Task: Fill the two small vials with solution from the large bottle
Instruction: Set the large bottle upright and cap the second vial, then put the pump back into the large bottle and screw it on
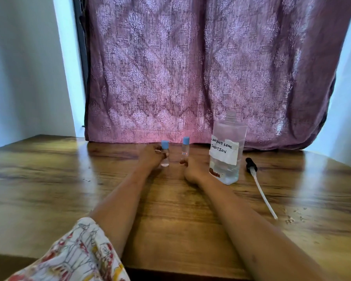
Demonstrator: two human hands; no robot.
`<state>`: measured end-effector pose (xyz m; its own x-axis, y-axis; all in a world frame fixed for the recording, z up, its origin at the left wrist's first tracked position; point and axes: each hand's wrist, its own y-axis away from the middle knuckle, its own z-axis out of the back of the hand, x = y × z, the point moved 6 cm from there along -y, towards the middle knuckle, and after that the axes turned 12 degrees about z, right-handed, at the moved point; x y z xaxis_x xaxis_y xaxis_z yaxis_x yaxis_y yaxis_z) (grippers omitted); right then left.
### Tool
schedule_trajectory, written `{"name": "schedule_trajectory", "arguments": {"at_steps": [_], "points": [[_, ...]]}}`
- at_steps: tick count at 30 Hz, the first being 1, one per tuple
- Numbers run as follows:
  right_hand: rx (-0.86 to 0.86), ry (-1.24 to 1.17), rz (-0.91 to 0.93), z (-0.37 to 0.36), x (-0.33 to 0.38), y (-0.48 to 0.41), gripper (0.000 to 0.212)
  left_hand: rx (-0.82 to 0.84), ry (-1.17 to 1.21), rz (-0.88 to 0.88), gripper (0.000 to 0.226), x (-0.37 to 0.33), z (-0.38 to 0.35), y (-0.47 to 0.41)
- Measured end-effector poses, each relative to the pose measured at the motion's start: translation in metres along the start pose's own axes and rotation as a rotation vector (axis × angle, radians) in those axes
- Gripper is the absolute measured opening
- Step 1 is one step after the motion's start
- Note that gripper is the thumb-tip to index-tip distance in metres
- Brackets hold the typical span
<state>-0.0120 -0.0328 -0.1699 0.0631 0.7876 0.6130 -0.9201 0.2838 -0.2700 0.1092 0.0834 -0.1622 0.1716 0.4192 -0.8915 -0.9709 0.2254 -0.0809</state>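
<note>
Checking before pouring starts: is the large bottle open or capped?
Open. The large bottle shows a bare threaded neck, and its pump top lies on the table beside it.

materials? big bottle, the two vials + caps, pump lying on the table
Large bottle: clear, glossy, likely plastic; liquid and the curtain show through, threaded neck open.
Left vial and right vial: transparent, glass or clear plastic, cannot tell which; blue caps opaque and matte, probably plastic.
Pump: black head and white dip tube, apparently plastic.
</note>
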Motion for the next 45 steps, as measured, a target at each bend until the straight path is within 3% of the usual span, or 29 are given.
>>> {"name": "schedule_trajectory", "arguments": {"at_steps": [5,9,18,22,25,28,33,36,38,40,42,45], "points": [[-0.075,0.052,-0.090,-0.003,-0.007,-0.028,0.059,-0.009,-0.133,-0.071,0.039,-0.013,-0.008,-0.008],[-0.028,0.041,-0.172,-0.006,-0.015,-0.043,0.081,-0.014,-0.197,-0.117,0.041,-0.013,-0.012,-0.020],[0.009,0.094,-0.168,-0.003,-0.021,-0.045,0.087,-0.004,-0.178,-0.101,0.049,-0.012,-0.018,-0.025],[0.043,0.151,-0.144,0.000,-0.018,-0.036,0.091,0.064,-0.259,0.017,0.077,-0.003,-0.010,-0.024],[0.046,0.143,-0.121,0.003,-0.016,-0.028,0.071,0.086,-0.344,0.085,0.080,-0.001,0.010,-0.018],[0.096,0.161,-0.075,0.001,-0.008,-0.017,0.052,0.065,-0.345,0.111,0.064,0.000,0.029,-0.002],[0.274,0.228,-0.017,0.015,0.008,0.017,0.069,0.052,-0.086,0.081,0.040,-0.009,0.028,0.027],[0.395,0.176,-0.014,0.040,0.010,0.050,0.048,0.143,0.104,0.039,0.034,-0.027,0.003,0.051],[0.404,0.083,-0.104,0.065,-0.002,0.074,0.023,0.219,0.119,-0.029,0.040,-0.042,-0.019,0.072],[0.367,0.009,-0.235,0.091,-0.023,0.092,0.003,0.275,0.100,-0.103,0.063,-0.057,-0.042,0.092],[0.271,0.024,-0.329,0.121,-0.046,0.102,0.013,0.300,0.067,-0.177,0.089,-0.072,-0.062,0.112],[-0.064,0.080,-0.373,0.163,-0.077,0.101,0.017,0.301,0.057,-0.213,0.114,-0.085,-0.084,0.132]]}}
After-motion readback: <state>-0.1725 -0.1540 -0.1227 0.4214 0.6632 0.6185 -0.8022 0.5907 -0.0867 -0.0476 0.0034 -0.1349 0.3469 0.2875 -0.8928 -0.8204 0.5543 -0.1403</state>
